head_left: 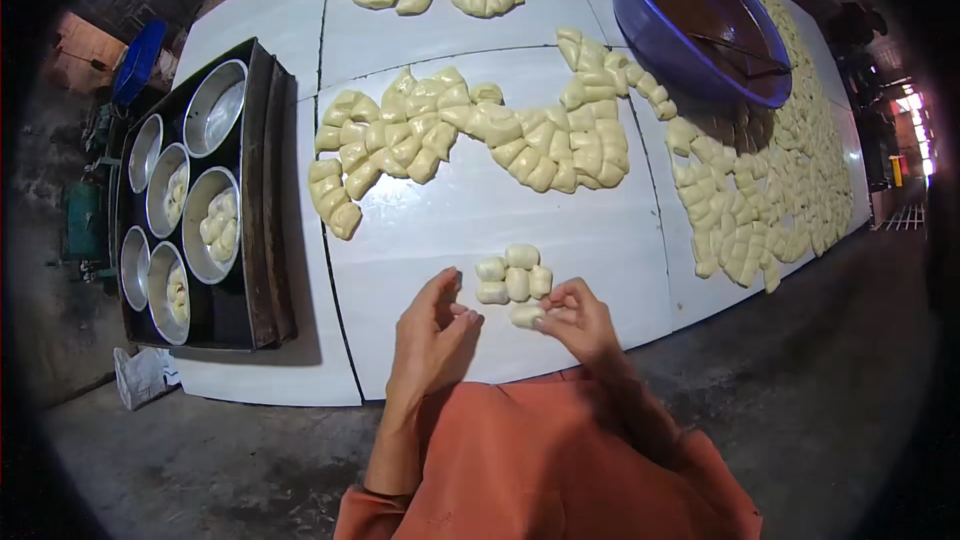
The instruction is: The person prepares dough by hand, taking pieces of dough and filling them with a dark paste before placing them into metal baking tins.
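Observation:
Near the front edge of the white table (620, 280), several small pale dough pieces (517, 283) are grouped close together. My right hand (577, 324) pinches one more dough piece (527, 315) at its right end, just below the group. On the group's left side my left hand (436, 332) is held with fingers apart, thumb toward the dough, and nothing shows in it. Behind the group, many cut dough pieces (540, 145) lie in joined, glossy clusters across the table.
To the left, a dark rectangular tray (262, 280) carries several round metal tins (217, 105); some contain dough. A purple basin (640, 20) with brown liquid and a stick stands at the back right. More dough pieces (745, 220) cover the table's right side.

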{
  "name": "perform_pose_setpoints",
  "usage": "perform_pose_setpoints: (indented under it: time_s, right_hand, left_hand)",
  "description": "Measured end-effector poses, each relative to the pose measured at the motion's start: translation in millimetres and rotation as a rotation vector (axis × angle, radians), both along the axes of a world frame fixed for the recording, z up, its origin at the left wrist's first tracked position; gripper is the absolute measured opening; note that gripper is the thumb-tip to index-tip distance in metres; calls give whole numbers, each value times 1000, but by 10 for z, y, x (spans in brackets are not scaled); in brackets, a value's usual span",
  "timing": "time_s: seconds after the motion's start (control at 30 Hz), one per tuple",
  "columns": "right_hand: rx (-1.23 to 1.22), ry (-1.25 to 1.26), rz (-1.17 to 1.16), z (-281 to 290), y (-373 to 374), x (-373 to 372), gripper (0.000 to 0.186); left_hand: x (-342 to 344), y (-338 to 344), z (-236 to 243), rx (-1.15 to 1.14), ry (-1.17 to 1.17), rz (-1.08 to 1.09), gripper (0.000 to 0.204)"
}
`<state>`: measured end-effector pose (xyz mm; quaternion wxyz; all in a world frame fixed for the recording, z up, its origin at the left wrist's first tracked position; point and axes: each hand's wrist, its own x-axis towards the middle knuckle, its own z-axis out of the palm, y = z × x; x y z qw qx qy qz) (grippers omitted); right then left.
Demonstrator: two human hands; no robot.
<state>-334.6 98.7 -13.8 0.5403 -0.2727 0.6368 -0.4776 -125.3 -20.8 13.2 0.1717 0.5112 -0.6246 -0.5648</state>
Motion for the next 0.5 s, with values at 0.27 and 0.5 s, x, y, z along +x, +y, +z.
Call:
perform_pose_setpoints:
  time_s: [0.27, 0.5]
  right_hand:
    - [78, 480, -143, -55, -103, 145, 30]
    - [-41, 527, -52, -71, -65, 129, 37]
  left_hand:
    - [-310, 16, -103, 17, 94, 106, 64]
    - [-320, 111, 84, -96, -80, 78, 57]
